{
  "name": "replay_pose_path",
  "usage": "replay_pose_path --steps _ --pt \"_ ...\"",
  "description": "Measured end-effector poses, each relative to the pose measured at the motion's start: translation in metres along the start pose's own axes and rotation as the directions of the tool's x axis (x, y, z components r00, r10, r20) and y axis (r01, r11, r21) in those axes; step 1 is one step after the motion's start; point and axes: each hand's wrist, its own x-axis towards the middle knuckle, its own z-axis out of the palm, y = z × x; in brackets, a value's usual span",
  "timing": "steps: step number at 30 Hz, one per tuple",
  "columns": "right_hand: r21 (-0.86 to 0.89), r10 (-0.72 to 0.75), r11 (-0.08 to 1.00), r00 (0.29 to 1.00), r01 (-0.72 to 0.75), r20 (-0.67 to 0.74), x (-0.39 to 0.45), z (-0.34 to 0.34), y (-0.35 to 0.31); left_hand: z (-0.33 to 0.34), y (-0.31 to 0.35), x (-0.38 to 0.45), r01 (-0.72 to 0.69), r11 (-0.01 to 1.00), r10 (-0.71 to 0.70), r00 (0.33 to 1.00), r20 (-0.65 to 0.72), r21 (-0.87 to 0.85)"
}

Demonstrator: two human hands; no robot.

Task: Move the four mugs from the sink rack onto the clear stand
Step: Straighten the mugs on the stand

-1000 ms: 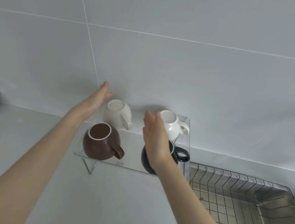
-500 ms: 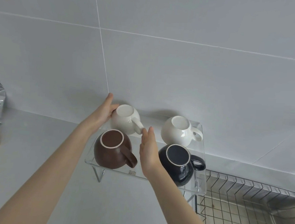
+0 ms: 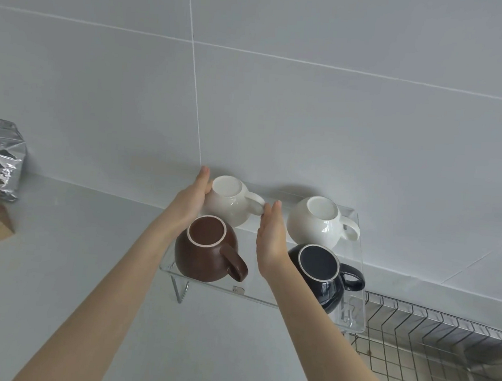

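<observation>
Fingers of the left hand lie flat and together against the left flank of the cream mug, the palm pressed to its side without curling round it. The right hand stands open and flat, edge-on, its fingertips at that mug's handle; whether they touch it cannot be told.

All four mugs sit upside down, bases up, on the clear stand, which rests on the grey surface against the tiled wall. The cream mug is back left, the white mug back right, the brown mug front left, the dark blue mug front right. Every handle points right. The sink rack lies just right of the stand.
</observation>
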Motion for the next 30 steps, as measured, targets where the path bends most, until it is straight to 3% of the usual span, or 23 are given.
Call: replay_pose_path --steps 10,17,24,30 --pt "0.018 0.006 1.0 1.0 -0.006 -0.011 -0.004 0.003 0.001 0.001 0.003 -0.003 -0.052 0.999 0.052 0.999 -0.007 -0.007" --pt "0.075 -0.037 0.997 0.999 0.036 0.005 -0.023 -0.004 0.004 0.004 0.009 -0.031 -0.091 0.989 0.083 0.994 -0.07 -0.12" --pt "-0.15 -0.172 0.974 0.985 0.169 -0.005 -0.091 -0.018 0.046 -0.006 -0.016 -0.065 -0.072 0.973 0.062 0.997 -0.052 -0.22" --pt "-0.07 -0.147 0.986 0.984 0.154 0.096 -0.111 -0.003 0.052 -0.003 -0.024 -0.073 -0.076 0.954 0.051 0.994 -0.092 -0.29"
